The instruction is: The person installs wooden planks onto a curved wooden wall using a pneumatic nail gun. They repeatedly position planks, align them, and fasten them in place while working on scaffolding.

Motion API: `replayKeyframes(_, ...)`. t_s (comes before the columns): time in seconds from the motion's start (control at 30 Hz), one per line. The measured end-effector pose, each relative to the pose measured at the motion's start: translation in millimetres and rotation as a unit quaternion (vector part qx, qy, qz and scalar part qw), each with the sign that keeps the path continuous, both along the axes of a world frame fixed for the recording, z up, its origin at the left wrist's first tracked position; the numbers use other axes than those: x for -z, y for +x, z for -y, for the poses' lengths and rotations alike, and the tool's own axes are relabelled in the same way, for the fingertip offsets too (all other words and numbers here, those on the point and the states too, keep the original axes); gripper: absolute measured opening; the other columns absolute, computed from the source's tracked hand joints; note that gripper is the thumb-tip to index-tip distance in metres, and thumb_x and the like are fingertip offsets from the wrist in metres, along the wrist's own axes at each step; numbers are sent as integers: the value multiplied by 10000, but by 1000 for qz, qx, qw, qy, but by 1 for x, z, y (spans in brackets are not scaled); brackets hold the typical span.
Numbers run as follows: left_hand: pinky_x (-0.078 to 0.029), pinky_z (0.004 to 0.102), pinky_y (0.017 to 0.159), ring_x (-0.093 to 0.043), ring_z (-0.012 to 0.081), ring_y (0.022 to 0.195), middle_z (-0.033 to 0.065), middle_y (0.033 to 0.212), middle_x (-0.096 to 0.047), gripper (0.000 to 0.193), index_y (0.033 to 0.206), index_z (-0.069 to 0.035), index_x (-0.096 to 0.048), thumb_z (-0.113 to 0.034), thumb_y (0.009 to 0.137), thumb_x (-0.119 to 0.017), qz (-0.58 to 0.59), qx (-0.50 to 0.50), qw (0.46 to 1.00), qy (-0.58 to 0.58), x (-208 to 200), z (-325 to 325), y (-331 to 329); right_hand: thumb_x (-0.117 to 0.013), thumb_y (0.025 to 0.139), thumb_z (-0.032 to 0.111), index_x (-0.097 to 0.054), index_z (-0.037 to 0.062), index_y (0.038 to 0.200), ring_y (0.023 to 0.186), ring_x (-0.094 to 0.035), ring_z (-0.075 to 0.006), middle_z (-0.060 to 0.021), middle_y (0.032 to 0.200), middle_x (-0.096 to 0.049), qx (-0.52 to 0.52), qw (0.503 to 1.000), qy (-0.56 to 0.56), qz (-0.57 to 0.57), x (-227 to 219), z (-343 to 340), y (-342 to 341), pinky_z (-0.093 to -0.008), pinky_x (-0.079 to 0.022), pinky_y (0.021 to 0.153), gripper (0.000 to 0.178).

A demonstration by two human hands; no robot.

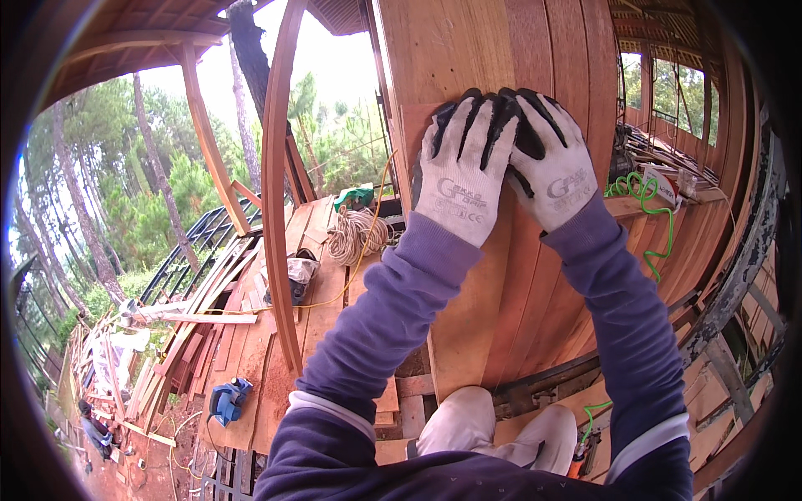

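My left hand (464, 163) and my right hand (551, 159) wear white work gloves with black-coated fingers. Side by side and touching, they lie on a surface of reddish-brown wooden planks (493, 309) in front of me. The fingers of both are stretched out and point away from me. Under the left hand, the edge of a piece of wood (411, 138) shows beside the glove. The palms and what lies directly beneath them are hidden. No tool is visible in either hand.
A blue power planer (230, 401) and a rope coil (357, 235) lie on boards at left. A curved wooden post (280, 167) rises there. Right are a green coiled hose (643, 200) and a dark metal beam (727, 301). A person (98, 432) is far below left.
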State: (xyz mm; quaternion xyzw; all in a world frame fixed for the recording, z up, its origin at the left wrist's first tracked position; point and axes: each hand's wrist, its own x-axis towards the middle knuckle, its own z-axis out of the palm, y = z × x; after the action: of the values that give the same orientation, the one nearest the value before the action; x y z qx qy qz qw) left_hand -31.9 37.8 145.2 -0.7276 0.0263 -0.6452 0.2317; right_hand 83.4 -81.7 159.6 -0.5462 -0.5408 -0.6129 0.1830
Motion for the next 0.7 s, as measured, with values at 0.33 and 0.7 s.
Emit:
replayKeyframes(0.33,-268,537,1122,-384,351,1347,127,1422,-438,647,1361,-92,-521,-165,738,-676,-4,-47,999,-1,-4,17,0,-740,739,118,-410,45,1425,1144,-519,-392,-215,1292,-525,-199,892,203,-352,90,17,5,-446,-444,976,765)
replayKeyframes(0.7,-305,534,1098,-403,362,1340,128,1421,-458,716,1386,-113,-495,-174,711,-726,57,-109,986,117,-7,-16,18,-513,881,-42,-612,37,1237,652,-590,-79,-40,816,-651,-327,762,168,-533,123,0,24,-228,-493,615,378)
